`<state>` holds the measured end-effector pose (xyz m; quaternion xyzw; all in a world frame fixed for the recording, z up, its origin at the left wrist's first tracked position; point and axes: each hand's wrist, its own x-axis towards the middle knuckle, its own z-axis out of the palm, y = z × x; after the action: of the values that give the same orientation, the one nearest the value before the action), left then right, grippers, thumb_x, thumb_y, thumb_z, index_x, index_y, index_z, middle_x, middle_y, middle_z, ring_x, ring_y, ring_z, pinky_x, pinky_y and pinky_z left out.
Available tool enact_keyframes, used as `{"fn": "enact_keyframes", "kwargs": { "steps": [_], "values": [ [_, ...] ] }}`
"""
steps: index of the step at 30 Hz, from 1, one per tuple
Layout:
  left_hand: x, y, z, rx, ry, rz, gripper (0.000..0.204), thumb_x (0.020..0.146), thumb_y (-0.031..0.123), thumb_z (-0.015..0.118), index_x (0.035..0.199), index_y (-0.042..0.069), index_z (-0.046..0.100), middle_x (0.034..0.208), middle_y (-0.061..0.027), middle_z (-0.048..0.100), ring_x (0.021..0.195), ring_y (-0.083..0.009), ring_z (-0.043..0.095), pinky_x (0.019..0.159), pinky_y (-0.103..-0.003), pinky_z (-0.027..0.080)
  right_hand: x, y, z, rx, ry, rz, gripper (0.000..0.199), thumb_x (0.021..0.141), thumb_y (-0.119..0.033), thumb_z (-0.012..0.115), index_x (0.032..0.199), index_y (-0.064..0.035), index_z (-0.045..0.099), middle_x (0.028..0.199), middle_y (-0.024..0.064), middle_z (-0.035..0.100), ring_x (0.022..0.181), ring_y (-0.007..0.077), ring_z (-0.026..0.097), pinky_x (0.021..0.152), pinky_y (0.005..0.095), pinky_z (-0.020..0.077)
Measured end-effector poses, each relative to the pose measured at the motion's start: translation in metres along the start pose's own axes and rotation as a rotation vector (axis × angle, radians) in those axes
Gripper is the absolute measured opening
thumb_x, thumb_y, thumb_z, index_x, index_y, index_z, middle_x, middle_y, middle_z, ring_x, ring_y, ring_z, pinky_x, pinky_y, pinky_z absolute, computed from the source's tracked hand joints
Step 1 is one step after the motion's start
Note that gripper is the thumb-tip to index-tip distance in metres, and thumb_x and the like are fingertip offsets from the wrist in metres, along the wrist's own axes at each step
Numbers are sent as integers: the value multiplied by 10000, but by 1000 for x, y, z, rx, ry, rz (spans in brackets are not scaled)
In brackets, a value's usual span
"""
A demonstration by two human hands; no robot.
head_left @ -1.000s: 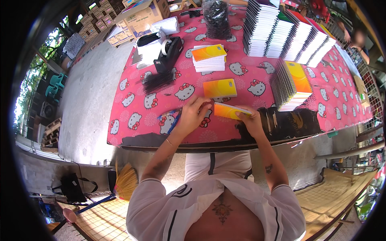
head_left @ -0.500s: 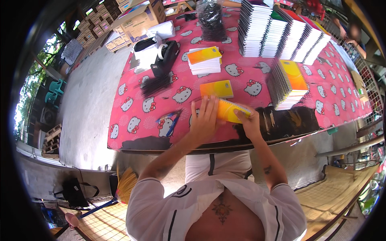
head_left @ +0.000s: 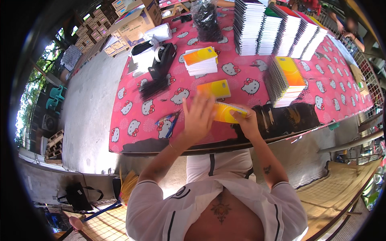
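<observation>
My right hand (head_left: pixel 246 122) grips a yellow-orange notebook (head_left: pixel 225 112) just above the near edge of the pink cartoon-cat tablecloth (head_left: pixel 136 116). My left hand (head_left: pixel 198 116) is lifted beside it with fingers spread, touching or nearly touching the notebook's left end. Another yellow notebook (head_left: pixel 214 88) lies flat on the cloth just beyond my hands. A small stack of the same notebooks (head_left: pixel 201 61) sits farther back.
A spiral-bound stack with a yellow cover (head_left: pixel 283 80) stands to my right, tall notebook piles (head_left: pixel 277 30) behind it. A tape dispenser (head_left: pixel 163 60), black spiral bindings (head_left: pixel 152 86) and pens (head_left: pixel 169 122) lie left. A dark bag (head_left: pixel 287 118) sits at the near edge. Cardboard boxes (head_left: pixel 136 20) stand far left.
My left hand has lifted off the notebook and spread its fingers. The right hand keeps its grip on the notebook, which stays near the table's front edge.
</observation>
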<state>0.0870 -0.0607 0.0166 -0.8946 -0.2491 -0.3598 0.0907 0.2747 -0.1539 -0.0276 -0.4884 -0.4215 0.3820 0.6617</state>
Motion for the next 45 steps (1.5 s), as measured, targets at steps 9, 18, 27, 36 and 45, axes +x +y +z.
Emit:
{"fn": "enact_keyframes", "kwargs": {
  "steps": [9, 18, 27, 36, 45],
  "values": [
    [33, -34, -9, -526, -283, 24, 219, 880, 232, 737, 1075, 135, 715, 884, -17, 722, 867, -213, 698, 1186, -583, 191, 0, -6, -2, -6, -105, 15, 237, 968, -83, 661, 1184, 12, 681, 1026, 27, 714, 888, 63, 645, 772, 228, 541],
    [5, 0, -2, -5, -286, 71, 550, 975, 424, 559, 1401, 78, 524, 1435, -173, 513, 1356, -310, 462, 1133, -702, 143, -2, -12, 2, 8, -84, -17, 254, 959, -93, 673, 1189, 16, 676, 1035, 32, 714, 926, 66, 638, 805, 242, 536],
    [-26, 13, -1, 165, -369, 83, 848, 926, 580, 543, 1488, -29, 365, 1575, -240, 333, 1502, -370, 254, 1139, -693, 135, -11, -9, 13, -61, -56, 31, 288, 933, -79, 696, 1204, 10, 655, 1050, 50, 713, 936, 87, 638, 828, 258, 532],
    [-60, 33, 12, -23, -464, 140, 808, 956, 519, 524, 1488, -62, 344, 1574, -253, 325, 1494, -392, 258, 1155, -670, 105, -2, 12, -5, -201, -74, 54, 264, 908, -67, 717, 1159, 2, 673, 966, 31, 715, 849, 63, 627, 770, 247, 532],
    [-29, 37, 10, 30, -391, 130, 829, 942, 584, 501, 1498, -15, 365, 1564, -227, 351, 1487, -344, 291, 1164, -634, 166, 1, 23, -15, -321, -204, 28, 271, 896, -103, 730, 1155, -27, 716, 792, 13, 698, 675, 47, 562, 614, 258, 492]
  ]
}}
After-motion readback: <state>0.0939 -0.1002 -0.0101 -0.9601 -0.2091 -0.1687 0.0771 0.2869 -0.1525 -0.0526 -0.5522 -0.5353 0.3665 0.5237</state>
